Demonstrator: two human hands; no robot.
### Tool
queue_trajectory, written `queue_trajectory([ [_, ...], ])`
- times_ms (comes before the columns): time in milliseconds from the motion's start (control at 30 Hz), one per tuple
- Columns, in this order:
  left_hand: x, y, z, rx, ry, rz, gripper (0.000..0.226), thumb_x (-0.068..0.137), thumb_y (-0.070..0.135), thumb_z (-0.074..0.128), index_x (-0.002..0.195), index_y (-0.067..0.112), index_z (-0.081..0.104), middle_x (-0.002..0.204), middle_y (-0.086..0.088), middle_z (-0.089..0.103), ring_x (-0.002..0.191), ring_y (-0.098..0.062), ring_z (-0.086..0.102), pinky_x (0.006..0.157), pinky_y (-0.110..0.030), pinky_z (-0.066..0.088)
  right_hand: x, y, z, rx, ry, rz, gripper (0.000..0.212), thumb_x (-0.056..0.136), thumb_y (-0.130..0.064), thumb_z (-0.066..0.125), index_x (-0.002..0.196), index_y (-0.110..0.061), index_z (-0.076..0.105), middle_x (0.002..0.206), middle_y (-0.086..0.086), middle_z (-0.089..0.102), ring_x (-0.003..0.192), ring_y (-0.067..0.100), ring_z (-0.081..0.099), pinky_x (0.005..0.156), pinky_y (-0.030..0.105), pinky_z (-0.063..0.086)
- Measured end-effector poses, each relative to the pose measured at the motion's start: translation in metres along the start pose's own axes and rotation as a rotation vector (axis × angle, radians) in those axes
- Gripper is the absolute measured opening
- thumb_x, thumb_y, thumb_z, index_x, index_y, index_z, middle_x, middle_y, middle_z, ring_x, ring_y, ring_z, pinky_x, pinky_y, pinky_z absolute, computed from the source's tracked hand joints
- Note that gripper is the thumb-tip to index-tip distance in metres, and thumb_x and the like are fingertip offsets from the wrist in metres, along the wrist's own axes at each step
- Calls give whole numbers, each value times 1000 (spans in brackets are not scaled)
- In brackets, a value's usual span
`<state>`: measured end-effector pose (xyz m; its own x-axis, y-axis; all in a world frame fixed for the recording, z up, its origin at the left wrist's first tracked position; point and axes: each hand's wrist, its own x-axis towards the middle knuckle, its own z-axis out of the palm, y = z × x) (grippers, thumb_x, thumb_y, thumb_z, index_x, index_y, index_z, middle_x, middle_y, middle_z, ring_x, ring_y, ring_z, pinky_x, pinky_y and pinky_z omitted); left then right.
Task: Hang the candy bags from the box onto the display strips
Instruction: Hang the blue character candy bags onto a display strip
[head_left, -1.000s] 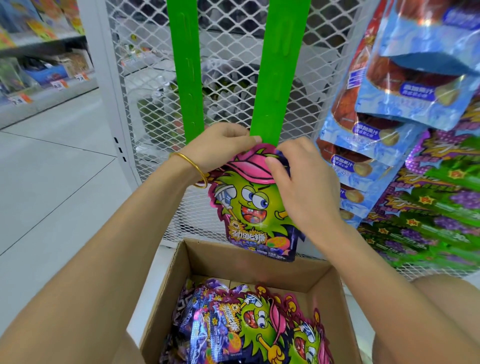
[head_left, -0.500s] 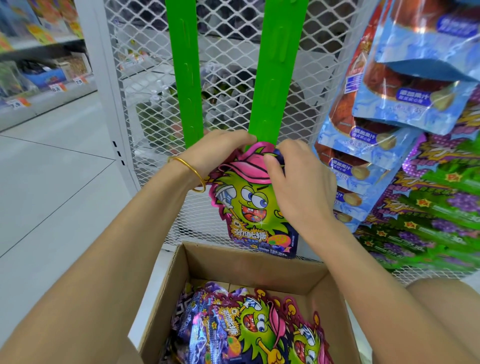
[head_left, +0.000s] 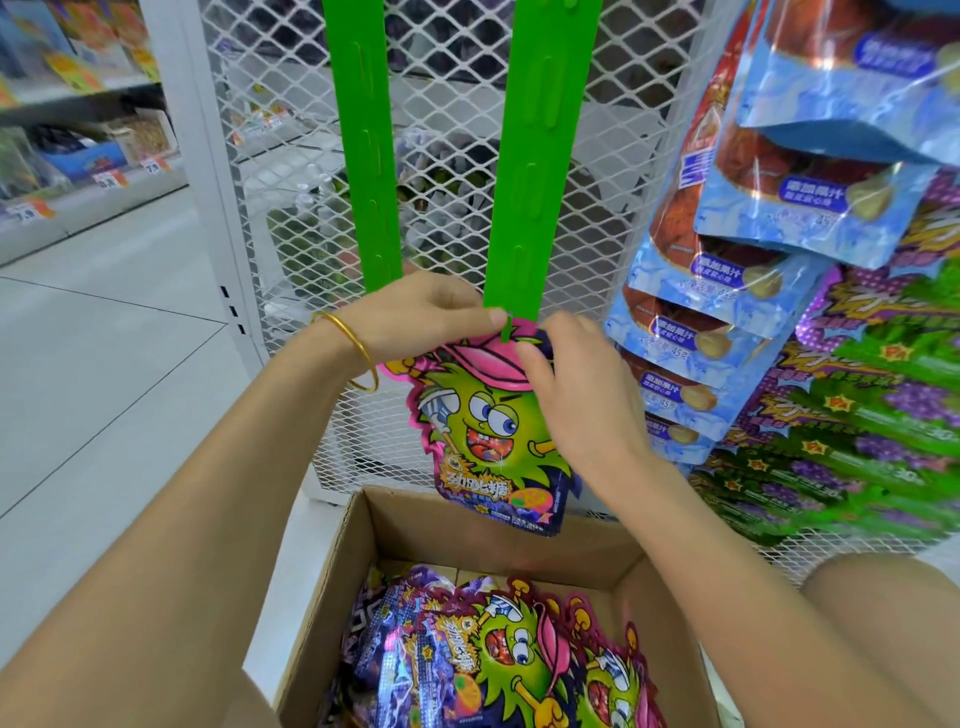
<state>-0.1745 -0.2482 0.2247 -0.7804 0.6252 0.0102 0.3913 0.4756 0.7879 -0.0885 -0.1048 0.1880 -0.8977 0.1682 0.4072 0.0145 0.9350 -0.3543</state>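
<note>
We hold the candy bag (head_left: 493, 431) up against the lower end of the display strip (head_left: 540, 156). Our left hand (head_left: 415, 317) pinches its top edge and our right hand (head_left: 576, 384) grips its upper right side, above the box (head_left: 467, 530).

A thin, plain bangle (head_left: 358, 345) of shiny gold colour, smooth and unmarked, is worn loosely round the wrist just behind the left hand (head_left: 415, 317). The left forearm (head_left: 208, 519) and the right forearm (head_left: 727, 587) are seen bare from wrist to the lower edge of the view, and the right hand (head_left: 576, 395) is likewise bare. A bare knee (head_left: 883, 623) is seen at the lower right.
</note>
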Motion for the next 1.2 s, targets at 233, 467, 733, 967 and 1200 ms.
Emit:
queue_trajectory([
  [233,8,-18,10,156,69,110,15,82,6,65,96,10,62,97,-10,64,82,-5,59,73,-10,44,-3,4,8,15,130,-78,29,94,-36,49,102,-9,45,101,6,54,81,26,56,58,31,36],
  [467,8,-24,19,209,183,144,34,80,12,68,110,6,54,106,-14,61,100,-26,59,92,-33,46,-15,18,20,28,346,-172,40,86,-19,61,118,0,48,116,17,53,109,29,51,83,35,48],
  [733,-40,-37,29,373,502,183,63,68,31,70,123,10,47,120,-10,45,110,-23,45,95,-31,37,-85,32,50,152,394,-323,17,82,-7,56,99,-10,58,99,9,61,92,18,53,74,23,43],
  [967,-105,-71,98,18,364,31,35,68,14,56,101,25,49,104,-1,53,86,-13,52,71,-13,41,-160,118,152,57,-624,201,22,90,-17,53,111,-18,53,113,1,56,100,22,59,81,36,49],
  [1200,-121,-115,131,101,49,-219,31,80,13,64,109,21,54,111,-1,47,94,-13,53,76,-12,41,-201,118,206,-10,-1078,46,103,68,-54,74,147,-20,17,152,6,21,137,30,25,108,46,33],
])
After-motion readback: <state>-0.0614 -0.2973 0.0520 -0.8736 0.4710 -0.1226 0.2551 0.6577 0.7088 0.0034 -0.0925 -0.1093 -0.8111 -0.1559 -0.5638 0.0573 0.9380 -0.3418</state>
